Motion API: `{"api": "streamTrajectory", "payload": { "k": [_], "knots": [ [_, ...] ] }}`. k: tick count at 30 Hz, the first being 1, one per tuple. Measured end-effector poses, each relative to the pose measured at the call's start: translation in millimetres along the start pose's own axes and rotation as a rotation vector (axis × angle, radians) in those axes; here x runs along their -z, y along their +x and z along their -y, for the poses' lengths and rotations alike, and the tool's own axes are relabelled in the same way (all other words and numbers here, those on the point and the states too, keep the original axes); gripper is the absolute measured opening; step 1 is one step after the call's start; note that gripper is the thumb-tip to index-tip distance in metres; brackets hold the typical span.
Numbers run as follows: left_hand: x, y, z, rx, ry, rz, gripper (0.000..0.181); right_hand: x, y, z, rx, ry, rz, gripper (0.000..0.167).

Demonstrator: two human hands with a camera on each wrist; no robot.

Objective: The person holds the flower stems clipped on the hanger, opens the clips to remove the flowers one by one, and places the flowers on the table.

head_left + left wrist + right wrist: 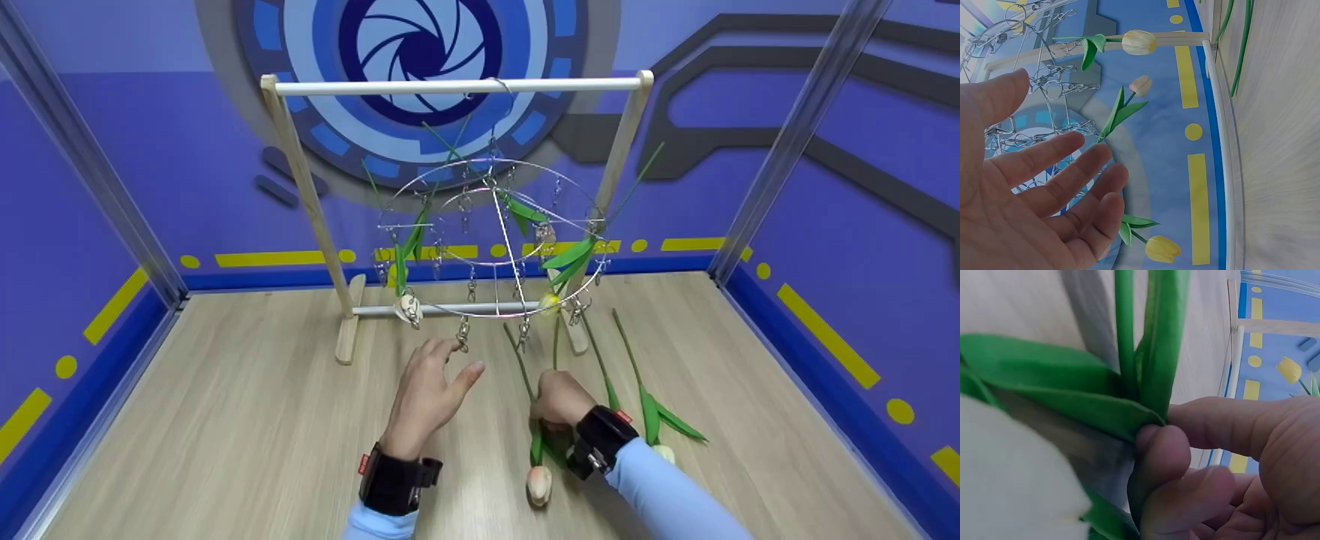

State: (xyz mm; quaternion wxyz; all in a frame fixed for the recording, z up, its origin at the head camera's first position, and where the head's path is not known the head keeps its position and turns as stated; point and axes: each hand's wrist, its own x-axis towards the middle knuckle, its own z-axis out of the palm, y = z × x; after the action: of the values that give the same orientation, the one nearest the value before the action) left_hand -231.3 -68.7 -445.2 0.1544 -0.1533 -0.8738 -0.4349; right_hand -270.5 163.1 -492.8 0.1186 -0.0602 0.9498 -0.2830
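My left hand [429,390] is raised with spread, slightly bent fingers and holds nothing. Its fingertips are close to a metal clip [463,330] on the front of a round wire hanger [496,289]; whether they touch it I cannot tell. On the table, my right hand [561,399] pinches a tulip's green stem [1125,332] where the leaves [1072,391] spread; that flower's head is hidden in the head view. A pale pink tulip [538,486] lies just left of it. Several tulips hang from the hanger, including a yellow one [1162,249] and a pink one [1141,85].
The hanger hooks over the top bar [450,86] of a wooden rack [300,172]. More tulip stems [600,352] lie right of my right hand, one with a whitish head [664,453]. Printed blue-purple walls [862,225] enclose the wooden tabletop [247,420].
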Motion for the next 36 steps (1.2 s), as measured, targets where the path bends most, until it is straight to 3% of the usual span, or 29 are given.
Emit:
{"api": "streamTrajectory", "payload": {
  "k": [10, 18, 29, 36],
  "knots": [
    [0.1, 0.4, 0.1, -0.008, 0.012, -0.001, 0.049, 0.3, -0.2, -2.0, -0.009, 0.021, 0.004, 0.038],
    [-0.4, 1.2, 1.1, -0.004, 0.031, 0.004, 0.049, -0.2, -0.6, -4.5, 0.028, 0.022, -0.031, 0.037],
    [-0.6, 1.2, 0.8, 0.000, 0.029, 0.010, 0.050, 2.1, -3.1, -2.5, -0.011, 0.044, -0.010, 0.028],
    [-0.4, 0.8, 0.2, 0.006, 0.024, 0.015, 0.049, 6.1, -5.9, -2.9, 0.025, 0.061, -0.019, 0.027]
  ]
}}
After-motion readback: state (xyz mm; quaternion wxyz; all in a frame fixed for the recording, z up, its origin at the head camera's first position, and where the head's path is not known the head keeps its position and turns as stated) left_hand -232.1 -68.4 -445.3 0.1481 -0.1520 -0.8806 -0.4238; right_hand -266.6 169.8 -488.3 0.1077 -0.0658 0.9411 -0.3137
